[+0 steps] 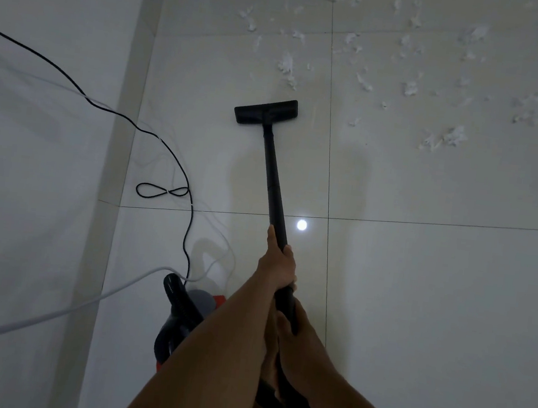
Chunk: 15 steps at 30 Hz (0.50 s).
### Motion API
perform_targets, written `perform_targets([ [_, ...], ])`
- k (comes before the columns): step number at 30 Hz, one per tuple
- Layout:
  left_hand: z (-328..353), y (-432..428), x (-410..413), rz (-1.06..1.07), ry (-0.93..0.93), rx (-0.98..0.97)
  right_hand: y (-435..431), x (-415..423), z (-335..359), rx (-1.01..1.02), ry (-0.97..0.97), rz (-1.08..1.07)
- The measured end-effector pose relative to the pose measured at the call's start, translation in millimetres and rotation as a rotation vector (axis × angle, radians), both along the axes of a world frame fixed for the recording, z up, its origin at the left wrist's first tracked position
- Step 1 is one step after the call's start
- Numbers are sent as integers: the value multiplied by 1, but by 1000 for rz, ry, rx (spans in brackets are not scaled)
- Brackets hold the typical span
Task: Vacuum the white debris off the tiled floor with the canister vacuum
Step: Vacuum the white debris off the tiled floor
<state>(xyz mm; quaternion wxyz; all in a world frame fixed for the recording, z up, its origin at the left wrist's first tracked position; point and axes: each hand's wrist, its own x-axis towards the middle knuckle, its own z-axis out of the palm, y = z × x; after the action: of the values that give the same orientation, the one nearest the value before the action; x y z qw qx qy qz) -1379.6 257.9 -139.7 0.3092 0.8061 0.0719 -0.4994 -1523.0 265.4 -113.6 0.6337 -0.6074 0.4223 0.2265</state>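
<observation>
Black wand (272,177) ran from both hands to the floor head (266,111), flat on the tiled floor (419,288) just short of the scattered white debris (286,65). The left hand (277,265) gripped the wand higher up; the right hand (303,321) curled round it below. The canister vacuum (198,301) sat beside the left forearm, its black cord (186,238) trailing away.

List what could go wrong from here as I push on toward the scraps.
1. The black cord lies in loose loops near the canister, with a white cable crossing there; pulling the canister forward could snag them. The left hand and right hand both grip the wand, so neither is free to clear them.
2. The white debris is light and scattered ahead and right of the floor head; a fast push may scatter scraps or miss outliers.
</observation>
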Motion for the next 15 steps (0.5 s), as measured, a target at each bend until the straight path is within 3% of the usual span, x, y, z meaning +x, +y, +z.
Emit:
perform_targets([
  [15, -19, -18, 99, -16, -32, -12, -20, 98, -12, -22, -39, -22],
])
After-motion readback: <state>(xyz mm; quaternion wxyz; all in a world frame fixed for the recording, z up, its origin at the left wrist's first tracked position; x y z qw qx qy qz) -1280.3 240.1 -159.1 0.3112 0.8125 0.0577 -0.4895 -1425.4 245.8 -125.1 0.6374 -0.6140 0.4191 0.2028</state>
